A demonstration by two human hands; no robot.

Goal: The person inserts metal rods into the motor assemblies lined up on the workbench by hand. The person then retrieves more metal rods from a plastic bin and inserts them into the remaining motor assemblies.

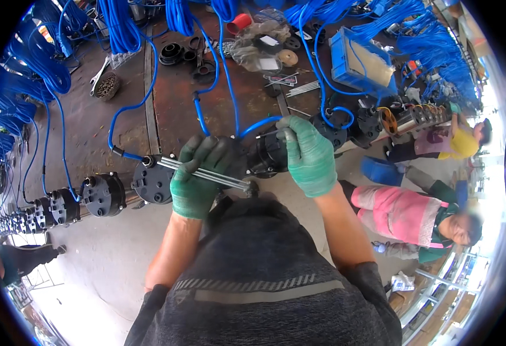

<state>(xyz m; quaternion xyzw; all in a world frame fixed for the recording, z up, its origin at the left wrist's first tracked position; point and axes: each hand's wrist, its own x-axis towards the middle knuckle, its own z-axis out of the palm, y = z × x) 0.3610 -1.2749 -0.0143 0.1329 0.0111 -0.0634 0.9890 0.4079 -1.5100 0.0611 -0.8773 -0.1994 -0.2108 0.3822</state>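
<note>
My left hand, in a green glove with dark fingers, is closed on several thin metal rods. They lie slantwise across it, held under the thumb. My right hand, gloved the same way, pinches what looks like another thin rod over a black round motor housing. That housing lies on its side at the table edge between my hands. A blue cable runs to it. Left of my left hand stands another black housing, with its own blue cable.
More black housings line the table edge. On the brown table are a bowl of small parts, a wrench, loose rods and a blue crate. Blue cable coils hang beyond. Two people are at the right.
</note>
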